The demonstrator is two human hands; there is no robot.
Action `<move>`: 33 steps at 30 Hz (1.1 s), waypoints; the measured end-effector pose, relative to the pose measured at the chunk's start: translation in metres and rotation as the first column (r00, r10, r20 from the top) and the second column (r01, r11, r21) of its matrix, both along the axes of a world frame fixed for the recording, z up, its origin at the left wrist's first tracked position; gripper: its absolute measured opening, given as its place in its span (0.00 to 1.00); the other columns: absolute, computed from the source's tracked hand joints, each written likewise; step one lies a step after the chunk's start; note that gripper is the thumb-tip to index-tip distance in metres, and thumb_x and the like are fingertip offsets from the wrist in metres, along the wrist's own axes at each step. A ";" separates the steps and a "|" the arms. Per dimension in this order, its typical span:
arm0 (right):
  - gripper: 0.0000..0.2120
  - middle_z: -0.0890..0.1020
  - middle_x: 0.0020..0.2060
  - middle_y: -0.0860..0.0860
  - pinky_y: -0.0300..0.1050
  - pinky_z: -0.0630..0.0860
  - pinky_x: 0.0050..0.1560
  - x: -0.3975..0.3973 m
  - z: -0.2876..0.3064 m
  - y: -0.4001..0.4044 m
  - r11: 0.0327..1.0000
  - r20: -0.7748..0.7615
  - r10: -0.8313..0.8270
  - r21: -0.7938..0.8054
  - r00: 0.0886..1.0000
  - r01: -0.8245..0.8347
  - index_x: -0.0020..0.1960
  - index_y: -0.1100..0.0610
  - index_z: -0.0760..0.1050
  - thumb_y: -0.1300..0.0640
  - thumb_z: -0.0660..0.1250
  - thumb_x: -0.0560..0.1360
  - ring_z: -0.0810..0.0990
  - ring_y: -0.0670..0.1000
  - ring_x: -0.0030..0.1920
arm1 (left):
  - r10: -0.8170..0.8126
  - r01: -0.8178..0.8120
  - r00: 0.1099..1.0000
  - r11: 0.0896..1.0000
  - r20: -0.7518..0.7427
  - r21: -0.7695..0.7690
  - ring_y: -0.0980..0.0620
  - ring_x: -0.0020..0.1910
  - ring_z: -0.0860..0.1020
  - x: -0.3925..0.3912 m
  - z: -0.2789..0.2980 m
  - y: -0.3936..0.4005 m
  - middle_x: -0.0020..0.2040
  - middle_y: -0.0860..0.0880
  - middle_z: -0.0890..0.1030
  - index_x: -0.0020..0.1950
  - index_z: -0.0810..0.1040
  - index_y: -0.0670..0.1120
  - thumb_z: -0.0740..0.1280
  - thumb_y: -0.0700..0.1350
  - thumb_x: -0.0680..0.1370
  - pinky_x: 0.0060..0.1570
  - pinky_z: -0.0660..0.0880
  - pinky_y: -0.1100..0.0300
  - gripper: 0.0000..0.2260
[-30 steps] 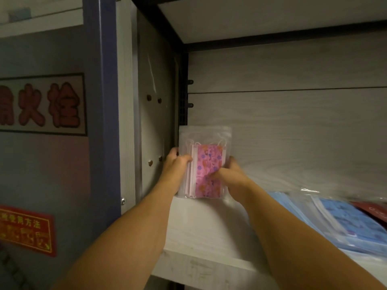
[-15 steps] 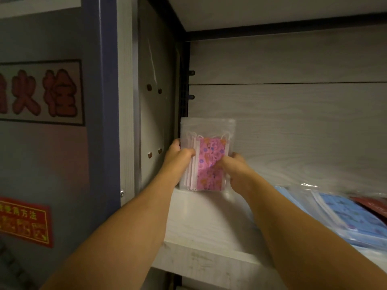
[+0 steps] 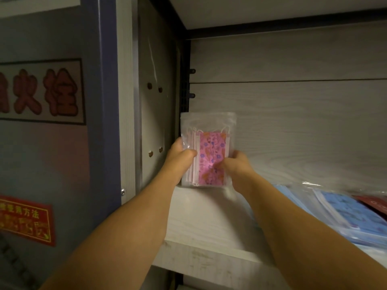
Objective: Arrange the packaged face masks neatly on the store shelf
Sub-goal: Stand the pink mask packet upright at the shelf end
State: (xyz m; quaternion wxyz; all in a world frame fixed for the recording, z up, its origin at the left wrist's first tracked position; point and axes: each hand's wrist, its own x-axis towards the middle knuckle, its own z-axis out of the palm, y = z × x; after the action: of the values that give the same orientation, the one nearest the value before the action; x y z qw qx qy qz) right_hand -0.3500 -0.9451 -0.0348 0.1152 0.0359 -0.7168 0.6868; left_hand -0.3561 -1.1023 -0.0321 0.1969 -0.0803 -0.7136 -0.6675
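Shelf (image 3: 209, 222) corner, both grips on upright pink pack (image 3: 211, 158), blue packs (image 3: 345, 216) cut off rt.

Counts, as visible: one pink-patterned mask pack (image 3: 209, 151) is seen upright at the back left corner of the shelf (image 3: 201, 222). Two hands are counted on it: left hand (image 3: 180, 155), right hand (image 3: 234, 164). Blue mask packs (image 3: 343, 216) are piled at the right; at least two are made out, exact number cannot be told. One dark red pack (image 3: 374, 203) is partly seen. Two red-lettered signs are counted: upper sign (image 3: 39, 91), lower sticker (image 3: 25, 220).
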 end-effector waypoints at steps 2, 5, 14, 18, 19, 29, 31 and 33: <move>0.16 0.80 0.42 0.51 0.48 0.79 0.42 0.003 0.002 0.001 1.000 -0.024 0.026 -0.017 0.999 -0.026 0.51 0.56 0.72 0.76 0.66 0.73 0.80 0.51 0.42 | -0.009 0.009 1.000 1.000 -0.003 0.014 0.49 0.49 0.83 0.001 0.001 -0.001 0.52 0.48 0.82 0.62 0.74 0.54 0.64 0.35 0.78 0.50 0.81 0.52 0.18; 0.17 0.82 0.44 0.53 0.48 0.79 0.39 0.003 0.003 0.001 0.998 -0.023 0.044 -0.039 0.999 -0.045 0.55 0.59 0.73 0.76 0.66 0.72 0.81 0.52 0.42 | -0.018 0.018 1.000 1.000 -0.012 0.015 0.48 0.49 0.83 0.004 0.001 -0.002 0.53 0.47 0.83 0.64 0.75 0.51 0.66 0.37 0.76 0.51 0.81 0.49 0.18; 0.21 0.82 0.53 0.57 0.54 0.79 0.54 0.010 0.004 -0.003 0.996 0.055 0.086 -0.042 0.995 -0.084 0.61 0.63 0.71 0.73 0.70 0.70 0.81 0.57 0.51 | -0.022 0.022 1.000 1.000 0.007 -0.011 0.46 0.50 0.83 0.006 -0.001 -0.001 0.51 0.47 0.83 0.57 0.77 0.53 0.67 0.34 0.75 0.56 0.80 0.47 0.16; 0.16 0.78 0.46 0.53 0.44 0.77 0.39 0.011 0.004 0.001 0.999 0.027 0.031 -0.028 0.999 -0.030 0.56 0.59 0.69 0.75 0.66 0.75 0.79 0.53 0.44 | -0.012 0.012 0.999 1.000 -0.033 -0.018 0.47 0.51 0.83 0.003 -0.001 0.002 0.51 0.48 0.83 0.54 0.76 0.54 0.67 0.32 0.77 0.55 0.81 0.50 0.17; 0.15 0.79 0.45 0.53 0.43 0.76 0.36 0.011 0.004 0.001 0.999 0.008 0.024 -0.047 1.000 -0.024 0.56 0.60 0.69 0.75 0.65 0.75 0.79 0.51 0.42 | -0.008 0.008 0.999 1.000 -0.045 -0.011 0.47 0.51 0.83 0.003 0.000 0.002 0.52 0.48 0.84 0.55 0.76 0.54 0.67 0.32 0.77 0.54 0.81 0.49 0.16; 0.26 0.81 0.55 0.57 0.42 0.68 0.32 0.016 0.008 0.002 0.999 0.069 0.042 -0.033 0.997 -0.039 0.65 0.64 0.72 0.69 0.73 0.69 0.77 0.49 0.41 | -0.038 0.038 0.999 0.998 -0.002 0.053 0.48 0.48 0.83 0.002 -0.003 -0.003 0.52 0.46 0.83 0.63 0.75 0.48 0.68 0.34 0.75 0.47 0.81 0.54 0.18; 0.23 0.81 0.54 0.58 0.41 0.71 0.29 0.014 0.005 0.004 0.999 0.075 0.035 -0.042 0.997 -0.032 0.64 0.65 0.70 0.70 0.72 0.71 0.78 0.50 0.41 | -0.056 0.056 0.998 0.998 0.001 0.020 0.50 0.47 0.82 0.001 -0.004 -0.001 0.50 0.47 0.83 0.61 0.76 0.48 0.67 0.33 0.76 0.44 0.79 0.57 0.17; 0.20 0.81 0.52 0.58 0.41 0.74 0.31 0.014 0.003 0.004 0.998 0.072 0.030 -0.057 0.997 -0.026 0.61 0.66 0.70 0.70 0.72 0.73 0.80 0.54 0.44 | -0.058 0.058 0.998 0.998 -0.011 -0.008 0.51 0.46 0.82 0.000 -0.005 0.001 0.48 0.49 0.83 0.61 0.77 0.48 0.68 0.32 0.76 0.43 0.79 0.59 0.16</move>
State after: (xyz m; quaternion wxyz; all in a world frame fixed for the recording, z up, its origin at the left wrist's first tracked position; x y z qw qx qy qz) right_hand -0.3362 -0.9407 -0.0319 0.0802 0.0176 -0.7006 0.7088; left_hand -0.3562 -1.1010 -0.0370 0.1811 -0.1053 -0.7126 -0.6695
